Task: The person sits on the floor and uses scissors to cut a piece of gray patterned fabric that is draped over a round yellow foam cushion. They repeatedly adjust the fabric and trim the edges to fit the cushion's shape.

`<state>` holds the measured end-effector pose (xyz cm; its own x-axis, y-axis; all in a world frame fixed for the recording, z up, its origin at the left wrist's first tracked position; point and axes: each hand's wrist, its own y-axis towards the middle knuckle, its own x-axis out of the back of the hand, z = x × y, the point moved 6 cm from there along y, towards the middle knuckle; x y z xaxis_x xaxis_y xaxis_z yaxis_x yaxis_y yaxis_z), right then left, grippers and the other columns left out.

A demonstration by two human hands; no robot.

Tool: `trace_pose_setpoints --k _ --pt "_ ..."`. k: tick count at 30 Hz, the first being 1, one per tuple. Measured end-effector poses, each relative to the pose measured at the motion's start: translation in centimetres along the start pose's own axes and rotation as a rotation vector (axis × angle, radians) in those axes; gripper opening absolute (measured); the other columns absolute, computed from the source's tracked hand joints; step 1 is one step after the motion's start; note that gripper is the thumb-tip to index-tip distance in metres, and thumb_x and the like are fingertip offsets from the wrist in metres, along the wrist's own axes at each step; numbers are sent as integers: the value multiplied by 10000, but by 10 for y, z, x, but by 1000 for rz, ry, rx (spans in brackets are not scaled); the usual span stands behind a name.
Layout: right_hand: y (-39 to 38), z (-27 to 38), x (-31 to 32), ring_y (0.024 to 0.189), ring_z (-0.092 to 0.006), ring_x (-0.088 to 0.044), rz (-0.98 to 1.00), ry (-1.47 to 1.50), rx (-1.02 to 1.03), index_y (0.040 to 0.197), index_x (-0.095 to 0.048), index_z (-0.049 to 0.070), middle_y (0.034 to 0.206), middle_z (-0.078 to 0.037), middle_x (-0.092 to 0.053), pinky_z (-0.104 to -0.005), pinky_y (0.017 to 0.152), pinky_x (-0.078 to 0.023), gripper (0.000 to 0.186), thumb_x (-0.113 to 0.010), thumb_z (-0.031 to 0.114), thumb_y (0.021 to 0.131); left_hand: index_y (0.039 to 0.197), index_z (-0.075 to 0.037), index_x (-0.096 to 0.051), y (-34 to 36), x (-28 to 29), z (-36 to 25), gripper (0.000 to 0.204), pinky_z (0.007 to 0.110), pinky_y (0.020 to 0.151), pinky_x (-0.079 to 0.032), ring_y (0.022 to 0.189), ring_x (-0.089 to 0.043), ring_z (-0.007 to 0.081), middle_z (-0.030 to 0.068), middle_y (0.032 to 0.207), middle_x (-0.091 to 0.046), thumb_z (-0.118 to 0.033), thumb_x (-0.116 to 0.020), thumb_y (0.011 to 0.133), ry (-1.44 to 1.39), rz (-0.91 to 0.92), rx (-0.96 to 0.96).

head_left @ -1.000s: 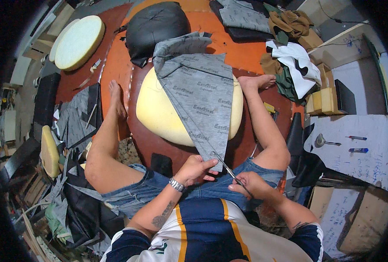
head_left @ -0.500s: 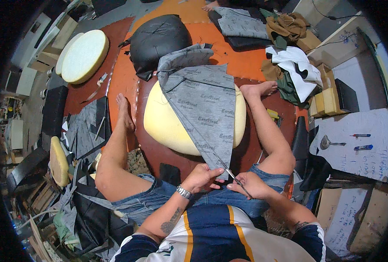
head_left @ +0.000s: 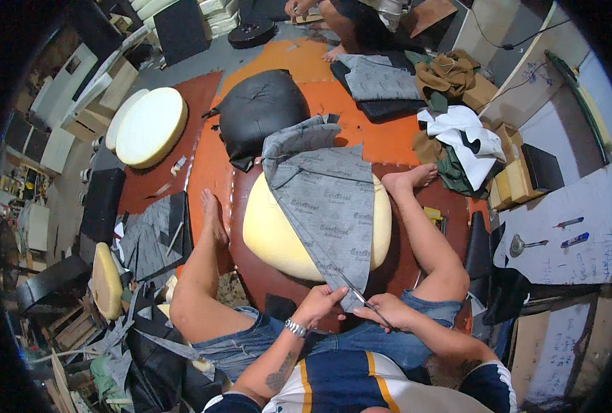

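Note:
Between my bare legs lies a rounded yellow foam cushion (head_left: 268, 230). Draped over it is a grey printed sheet of upholstery material (head_left: 330, 199), its narrow end pointing toward me. My left hand (head_left: 322, 305), with a watch at the wrist, pinches this end between thumb and fingers. A pair of scissors (head_left: 358, 296) is gripped in my right hand (head_left: 392, 311), and its blades lie at the material's edge close to my left fingers. How wide the blades are apart is too small to tell.
Beyond the foam sits a black stuffed cover (head_left: 261, 110). Round foam pads (head_left: 151, 127) lie at the far left. White and brown cloths (head_left: 468, 134) are heaped at the right, near a board with a ladle (head_left: 519, 244) and pens. Another person's leg (head_left: 340, 27) shows at the back.
The view has tilted up, so the scene sits lower and more of the other person shows at the back. My hands keep their holds on the material and the scissors.

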<state>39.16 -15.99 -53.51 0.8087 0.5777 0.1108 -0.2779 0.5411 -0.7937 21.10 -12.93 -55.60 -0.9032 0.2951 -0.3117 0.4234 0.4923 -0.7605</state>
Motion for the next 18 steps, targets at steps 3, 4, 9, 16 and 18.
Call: trace_pose_setpoints --k 3,4,9,16,18 --pt "0 0 -2 441 -117 -523 -6 -69 6 810 -658 34 581 -19 -561 -291 399 -400 556 -765 578 860 1080 -3 -702 -1 1 1 314 304 535 -551 704 -660 142 73 895 -724 -304 -622 1040 -57 -9 6" --pt "-2 -3 -2 446 -99 -516 14 -62 -23 878 -672 28 597 -7 -562 -275 401 -405 530 -782 546 860 1077 -12 -698 -1 1 2 331 283 502 -535 697 -674 139 66 857 -715 -332 -628 1034 -85 -7 9" --pt "-5 -3 -1 430 -84 -491 17 -21 44 941 -682 17 585 10 -542 -256 396 -395 512 -809 505 854 1101 -24 -683 1 6 10 342 302 569 -604 702 -703 168 77 891 -718 -355 -636 1026 -25 -3 44" --pt "21 11 -1 433 -129 -555 35 6 59 797 -683 15 570 -51 -588 -298 410 -427 598 -774 605 839 1123 -39 -679 2 16 22 318 316 627 -632 735 -728 193 101 963 -738 -339 -626 1033 -33 -26 142" --pt "25 14 -3 428 -132 -562 57 27 53 767 -687 16 554 -54 -581 -299 409 -436 580 -777 583 845 1129 -41 -680 2 19 26 316 316 633 -631 747 -730 192 100 973 -741 -338 -624 1034 -25 -40 152"
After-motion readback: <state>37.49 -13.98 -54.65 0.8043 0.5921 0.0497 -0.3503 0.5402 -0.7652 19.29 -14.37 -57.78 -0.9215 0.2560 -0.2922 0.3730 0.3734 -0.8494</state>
